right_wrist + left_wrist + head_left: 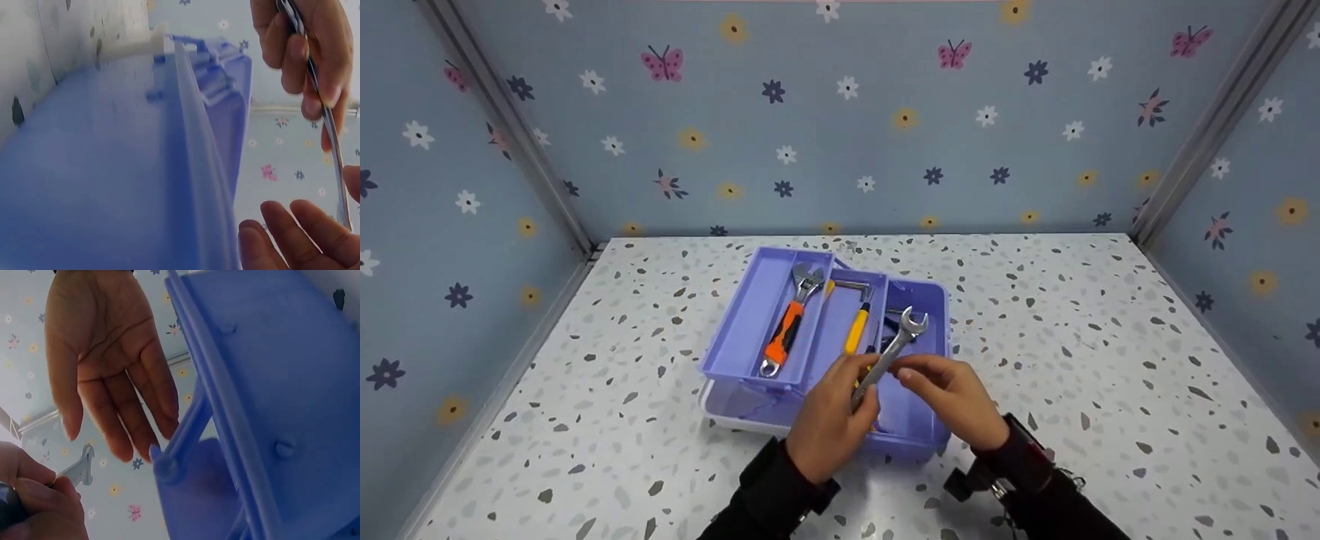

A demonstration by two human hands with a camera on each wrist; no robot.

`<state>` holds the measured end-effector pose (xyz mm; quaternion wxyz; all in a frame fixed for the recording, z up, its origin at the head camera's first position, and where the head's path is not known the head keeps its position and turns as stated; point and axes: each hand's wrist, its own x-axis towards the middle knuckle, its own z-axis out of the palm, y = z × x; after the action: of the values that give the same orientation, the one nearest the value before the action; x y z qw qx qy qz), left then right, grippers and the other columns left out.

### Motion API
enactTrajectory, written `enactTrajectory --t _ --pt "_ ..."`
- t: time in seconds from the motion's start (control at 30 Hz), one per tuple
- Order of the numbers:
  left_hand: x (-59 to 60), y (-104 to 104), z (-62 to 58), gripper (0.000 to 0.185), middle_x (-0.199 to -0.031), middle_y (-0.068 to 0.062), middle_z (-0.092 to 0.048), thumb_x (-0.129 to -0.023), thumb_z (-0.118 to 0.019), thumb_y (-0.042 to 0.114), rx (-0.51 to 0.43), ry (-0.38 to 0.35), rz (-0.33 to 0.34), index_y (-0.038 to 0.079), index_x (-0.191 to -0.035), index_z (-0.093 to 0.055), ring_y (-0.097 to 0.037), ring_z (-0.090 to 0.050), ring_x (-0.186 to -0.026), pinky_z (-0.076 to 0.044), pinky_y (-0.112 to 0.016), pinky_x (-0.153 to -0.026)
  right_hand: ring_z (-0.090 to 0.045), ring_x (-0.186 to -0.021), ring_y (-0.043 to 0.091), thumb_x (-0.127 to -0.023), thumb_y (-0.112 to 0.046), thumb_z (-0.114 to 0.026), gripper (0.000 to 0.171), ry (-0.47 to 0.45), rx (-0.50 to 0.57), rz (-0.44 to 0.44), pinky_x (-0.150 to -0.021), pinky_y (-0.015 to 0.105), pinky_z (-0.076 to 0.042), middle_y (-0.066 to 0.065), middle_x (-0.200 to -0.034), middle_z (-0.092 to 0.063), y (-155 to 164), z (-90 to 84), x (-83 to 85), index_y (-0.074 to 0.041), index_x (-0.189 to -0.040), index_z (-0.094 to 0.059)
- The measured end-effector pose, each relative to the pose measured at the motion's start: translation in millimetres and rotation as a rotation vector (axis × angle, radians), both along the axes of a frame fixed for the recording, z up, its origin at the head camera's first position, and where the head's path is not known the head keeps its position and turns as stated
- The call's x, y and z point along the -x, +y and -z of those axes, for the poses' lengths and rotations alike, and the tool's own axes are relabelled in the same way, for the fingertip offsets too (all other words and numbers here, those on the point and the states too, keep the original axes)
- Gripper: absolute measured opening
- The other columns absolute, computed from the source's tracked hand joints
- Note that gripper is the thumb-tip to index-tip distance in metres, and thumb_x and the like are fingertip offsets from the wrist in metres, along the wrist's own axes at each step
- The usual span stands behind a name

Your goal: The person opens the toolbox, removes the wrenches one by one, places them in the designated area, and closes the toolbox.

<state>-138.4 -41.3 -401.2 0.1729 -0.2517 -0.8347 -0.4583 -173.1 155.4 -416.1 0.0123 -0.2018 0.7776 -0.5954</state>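
My left hand (834, 412) grips the lower part of a silver open-end wrench (891, 351), whose forked end points up and away. My right hand (956, 397) is beside the wrench shaft, its fingertips right at the metal. In the left wrist view, the right hand (112, 354) shows its palm with loosely extended fingers, while the left hand (45, 506) holds the wrench at the lower left. The right wrist view shows the wrench (318, 84) slanting down from the left hand past the right hand's spread fingers (298, 236). Both hands are over a purple toolbox (937, 330).
A raised tray (727, 330) of the toolbox holds an adjustable wrench (785, 330) with an orange and black handle. A yellow-handled tool (857, 330) lies in the middle compartment, and dark items sit lower down. The box stands on a speckled table (1072, 360) within patterned walls (885, 150).
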Motion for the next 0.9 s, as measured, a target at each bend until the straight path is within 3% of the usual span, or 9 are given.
enactTrajectory --t 0.23,0.47,0.7,0.9 --pt "-5.8 10 9.5 0.033 -0.097 -0.007 -0.058 -0.093 -0.055 0.002 0.012 -0.017 -0.005 0.000 -0.126 -0.055 -0.006 -0.046 -0.068 -0.040 -0.017 -0.059 -0.070 -0.095 0.013 -0.099 -0.011 -0.056 0.026 -0.045 0.135 -0.077 -0.087 0.030 -0.057 0.021 -0.106 -0.072 -13 3.3 -9.3 0.009 -0.112 -0.067" --pt "-9.9 18 16.0 0.029 -0.103 -0.008 -0.057 -0.097 -0.052 0.004 0.030 -0.035 -0.024 0.002 -0.126 -0.055 -0.008 -0.050 -0.072 -0.045 -0.018 -0.061 -0.071 -0.091 0.013 -0.097 -0.014 -0.059 0.031 -0.213 0.223 0.019 -0.085 0.034 -0.058 0.003 -0.097 -0.075 -20 1.2 -16.5 0.013 -0.112 -0.066" --pt "-9.3 17 13.5 0.035 -0.103 -0.008 -0.061 -0.095 -0.057 0.006 0.054 -0.020 0.002 0.000 -0.130 -0.055 -0.005 -0.048 -0.069 -0.044 -0.015 -0.059 -0.071 -0.086 0.014 -0.095 -0.010 -0.062 0.027 -0.231 0.248 0.101 -0.085 0.035 -0.058 0.000 -0.090 -0.075 -20 -1.4 -17.4 0.014 -0.104 -0.066" --pt "-8.1 7 8.0 0.038 -0.103 -0.006 -0.065 -0.094 -0.060 0.008 0.083 0.002 0.027 0.003 -0.132 -0.056 -0.006 -0.058 -0.069 -0.051 -0.015 -0.060 -0.071 -0.085 0.015 -0.096 -0.009 -0.059 0.024 -0.218 0.283 0.081 -0.084 0.035 -0.058 0.000 -0.091 -0.076 -14 -5.3 -15.3 0.014 -0.101 -0.065"
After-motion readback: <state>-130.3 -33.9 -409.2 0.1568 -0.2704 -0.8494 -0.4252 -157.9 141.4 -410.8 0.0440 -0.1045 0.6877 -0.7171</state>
